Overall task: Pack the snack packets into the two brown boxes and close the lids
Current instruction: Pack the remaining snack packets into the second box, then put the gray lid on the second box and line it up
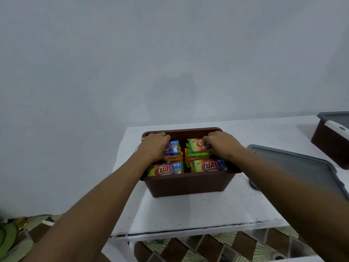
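Note:
An open brown box (188,184) stands on the white table, filled with stacks of colourful snack packets (166,170). My left hand (154,146) lies on the back-left stack, fingers curled over the top packet. On the back-right stack rests my right hand (221,145), gripping a packet (198,146) there. The two front stacks (209,166) lie untouched. A grey lid (300,167) lies flat to the right of the box. A second brown box (328,142) with a grey lid on it stands at the far right edge, partly out of view.
The white table (198,210) ends at its front edge near me, with a patterned tiled floor (188,248) below. A plain grey wall rises behind the table. A green and gold object (11,231) lies on the floor at the lower left.

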### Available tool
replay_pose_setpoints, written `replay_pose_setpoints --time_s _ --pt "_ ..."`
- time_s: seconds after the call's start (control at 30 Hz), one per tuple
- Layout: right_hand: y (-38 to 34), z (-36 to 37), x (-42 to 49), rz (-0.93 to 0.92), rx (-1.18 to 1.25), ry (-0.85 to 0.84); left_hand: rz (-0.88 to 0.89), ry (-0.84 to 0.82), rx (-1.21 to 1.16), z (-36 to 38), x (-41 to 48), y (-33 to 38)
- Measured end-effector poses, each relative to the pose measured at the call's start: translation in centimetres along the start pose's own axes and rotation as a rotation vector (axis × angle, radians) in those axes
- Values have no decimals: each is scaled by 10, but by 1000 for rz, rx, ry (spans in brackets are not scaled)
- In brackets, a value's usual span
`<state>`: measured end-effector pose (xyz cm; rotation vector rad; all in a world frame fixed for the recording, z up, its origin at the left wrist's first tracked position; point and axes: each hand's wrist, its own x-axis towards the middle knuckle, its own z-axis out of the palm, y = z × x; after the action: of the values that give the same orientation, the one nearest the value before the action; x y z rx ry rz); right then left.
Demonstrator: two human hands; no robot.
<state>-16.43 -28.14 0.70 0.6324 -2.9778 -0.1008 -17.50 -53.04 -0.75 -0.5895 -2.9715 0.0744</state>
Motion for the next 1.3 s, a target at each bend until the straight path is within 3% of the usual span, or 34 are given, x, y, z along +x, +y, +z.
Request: replay_pose_setpoints --time_s 0.2,0.33,0.67,0.77,0.9,1.0,1.2,1.3 --pt "21 -6 -28 14 78 174 -30 -13 -156 -10 -8 4" --pt "54 9 -69 159 216 207 14 29 -304 -15 -8 35" --pt "172 52 -205 586 192 -49 308 206 -391 -29 35 194" --pt "206 66 -243 752 206 -115 351 58 -308 -25 49 255" --pt "229 82 -272 848 254 -155 71 -322 -213 10 64 308" --pt "236 91 -278 822 307 -146 -107 -417 -360 38 63 331" --pt "247 87 -273 915 617 15 -387 -211 -765 29 67 349" --pt "247 79 -264 905 785 159 -372 -11 -685 1 73 334"
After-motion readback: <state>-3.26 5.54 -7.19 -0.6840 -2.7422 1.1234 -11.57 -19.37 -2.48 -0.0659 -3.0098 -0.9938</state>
